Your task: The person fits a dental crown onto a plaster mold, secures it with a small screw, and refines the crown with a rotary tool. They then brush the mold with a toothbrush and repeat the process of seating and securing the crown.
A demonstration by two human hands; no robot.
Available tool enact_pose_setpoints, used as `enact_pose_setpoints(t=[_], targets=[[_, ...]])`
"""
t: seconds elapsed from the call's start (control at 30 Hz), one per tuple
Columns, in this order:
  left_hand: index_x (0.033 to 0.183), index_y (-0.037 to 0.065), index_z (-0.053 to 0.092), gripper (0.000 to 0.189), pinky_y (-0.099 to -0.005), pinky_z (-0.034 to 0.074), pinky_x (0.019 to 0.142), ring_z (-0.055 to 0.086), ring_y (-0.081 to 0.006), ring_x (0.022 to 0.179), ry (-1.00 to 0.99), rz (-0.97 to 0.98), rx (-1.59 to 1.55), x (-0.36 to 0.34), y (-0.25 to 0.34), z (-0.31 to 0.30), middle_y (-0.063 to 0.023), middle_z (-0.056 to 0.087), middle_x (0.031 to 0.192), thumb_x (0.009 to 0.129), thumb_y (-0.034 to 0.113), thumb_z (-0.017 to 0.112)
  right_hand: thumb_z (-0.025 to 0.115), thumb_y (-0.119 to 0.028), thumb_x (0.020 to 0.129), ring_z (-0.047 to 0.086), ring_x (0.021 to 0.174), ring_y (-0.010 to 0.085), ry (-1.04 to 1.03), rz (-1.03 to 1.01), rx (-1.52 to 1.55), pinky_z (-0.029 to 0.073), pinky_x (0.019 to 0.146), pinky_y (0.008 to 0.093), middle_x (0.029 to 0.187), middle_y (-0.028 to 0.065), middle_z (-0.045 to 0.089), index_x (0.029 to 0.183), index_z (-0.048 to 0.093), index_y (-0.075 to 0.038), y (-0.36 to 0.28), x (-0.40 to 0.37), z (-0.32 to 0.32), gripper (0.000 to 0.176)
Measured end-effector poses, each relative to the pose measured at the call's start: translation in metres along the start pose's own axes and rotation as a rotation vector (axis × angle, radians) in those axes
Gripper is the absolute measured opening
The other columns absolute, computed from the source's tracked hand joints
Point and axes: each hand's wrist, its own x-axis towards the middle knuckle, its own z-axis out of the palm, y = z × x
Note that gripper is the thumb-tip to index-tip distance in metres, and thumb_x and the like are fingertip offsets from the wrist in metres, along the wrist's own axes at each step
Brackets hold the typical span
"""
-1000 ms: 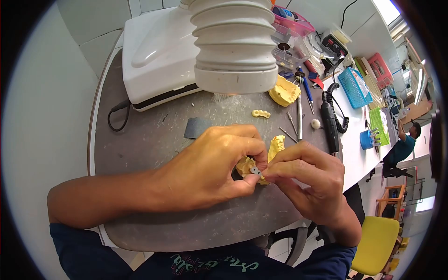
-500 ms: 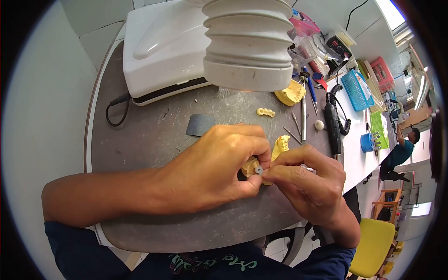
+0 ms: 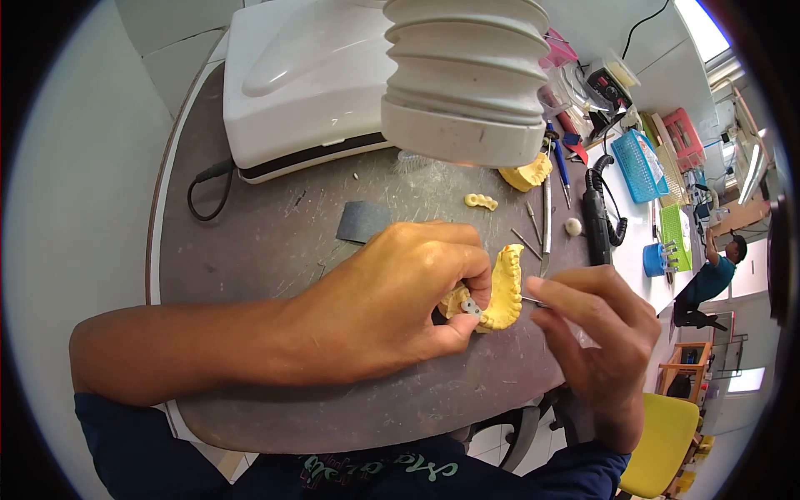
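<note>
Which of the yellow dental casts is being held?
The large cast gripped in the left hand; the right hand holds a thin tool beside it. The other cast lies untouched under the white hose.

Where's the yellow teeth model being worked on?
Head view, near the middle: the yellow teeth model is pinched in the left hand over the grey table, with the right hand and its thin tool just right of it.

Suction hood (image 3: 467, 92) overhead, open bench (image 3: 267, 250) left
</note>
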Motion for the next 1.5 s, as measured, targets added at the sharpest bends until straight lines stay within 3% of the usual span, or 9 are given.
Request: enact_pose_setpoints(t=[0.13,0.3,0.47,0.7,0.8,0.87,1.5], targets=[[0.092,-0.001,0.065,0.017,-0.0364,0.052,0.074,0.066,-0.0265,0.085,0.002,-0.021,0.030,0.000,0.001,0.000,-0.0096,0.066,0.093,0.079,0.002,0.075,0.084,-0.009,0.080,0.068,0.074,0.0258,-0.210,0.185,-0.158,0.053,0.065,0.0360,0.088,0.0081,0.070,0.099,0.075,-0.004,0.010,-0.021,-0.013,0.022],[0.093,0.000,0.066,0.017,-0.0365,0.051,0.072,0.064,-0.0261,0.082,-0.019,-0.016,0.019,0.000,0.002,-0.001,-0.0094,0.065,0.092,0.079,0.003,0.075,0.078,-0.002,0.084,0.067,0.077,0.0260,-0.191,0.264,-0.173,0.052,0.069,0.0381,0.089,0.0086,0.069,0.094,0.071,-0.003,0.023,-0.040,-0.001,0.012],[0.093,0.000,0.067,0.016,-0.0358,0.051,0.070,0.065,-0.0247,0.080,-0.021,-0.020,0.024,0.000,0.002,-0.003,-0.0093,0.066,0.091,0.079,0.002,0.074,0.074,0.004,0.080,0.066,0.069,0.0241,0.003,0.183,-0.053,0.052,0.062,0.0342,0.083,0.0108,0.064,0.093,0.072,-0.003,0.021,-0.035,-0.009,0.015],[0.095,0.000,0.068,0.017,-0.0346,0.052,0.071,0.067,-0.0245,0.083,-0.035,-0.027,0.048,0.001,0.003,-0.004,-0.0098,0.068,0.092,0.079,0.002,0.075,0.085,-0.002,0.072,0.065,0.066,0.0198,-0.068,-0.086,0.065,0.051,0.056,0.0313,0.083,0.0080,0.063,0.098,0.076,-0.004,-0.002,0.005,-0.012,0.027],[0.095,0.000,0.068,0.018,-0.0345,0.052,0.072,0.067,-0.0249,0.083,-0.053,-0.074,0.044,0.001,0.004,-0.004,-0.0097,0.068,0.092,0.079,0.003,0.075,0.087,-0.008,0.075,0.063,0.070,0.0201,-0.090,-0.069,0.053,0.048,0.058,0.0315,0.081,0.0085,0.063,0.096,0.076,-0.005,-0.005,0.010,-0.004,0.025],[0.095,0.000,0.068,0.018,-0.0348,0.052,0.071,0.066,-0.0254,0.082,-0.015,-0.004,0.039,0.001,0.001,-0.003,-0.0098,0.068,0.091,0.079,0.004,0.076,0.087,-0.008,0.075,0.063,0.069,0.0201,-0.104,-0.059,0.051,0.049,0.058,0.0316,0.081,0.0084,0.063,0.096,0.077,-0.006,-0.005,0.012,-0.002,0.024],[0.093,0.000,0.067,0.020,-0.0357,0.051,0.070,0.065,-0.0262,0.081,-0.014,-0.006,0.039,0.002,0.002,-0.003,-0.0103,0.067,0.089,0.077,0.003,0.077,0.087,-0.012,0.074,0.063,0.065,0.0186,-0.117,-0.104,-0.035,0.048,0.055,0.0311,0.079,0.0067,0.063,0.094,0.077,-0.008,-0.005,0.017,-0.006,0.022]])
